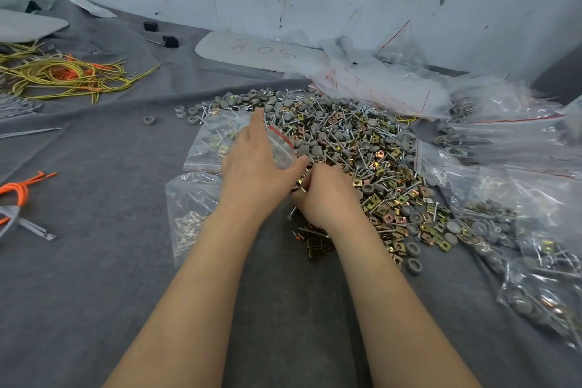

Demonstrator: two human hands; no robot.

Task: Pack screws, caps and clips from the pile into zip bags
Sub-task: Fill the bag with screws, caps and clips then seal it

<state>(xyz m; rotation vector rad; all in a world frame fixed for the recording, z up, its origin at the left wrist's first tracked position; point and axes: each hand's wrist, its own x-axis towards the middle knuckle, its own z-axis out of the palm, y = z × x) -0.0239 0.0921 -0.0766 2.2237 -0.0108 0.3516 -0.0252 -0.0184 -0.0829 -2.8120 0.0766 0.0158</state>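
A broad pile (356, 151) of silver screws, grey round caps and brass-coloured square clips covers the grey cloth ahead of me. My left hand (252, 164) holds a clear zip bag (282, 148) with a red seal strip at the pile's left edge, fingers spread around it. My right hand (327, 195) is closed over a bunch of screws and clips at the pile's near edge, just beside the bag's mouth. What lies inside the bag is hidden by my left hand.
Two filled zip bags lie left of the pile, one (208, 142) under my left hand and one (189, 214) nearer. Many filled bags (516, 230) are heaped at the right. Empty bags (378, 82) sit behind the pile. Yellow and orange cords (63, 72) lie far left.
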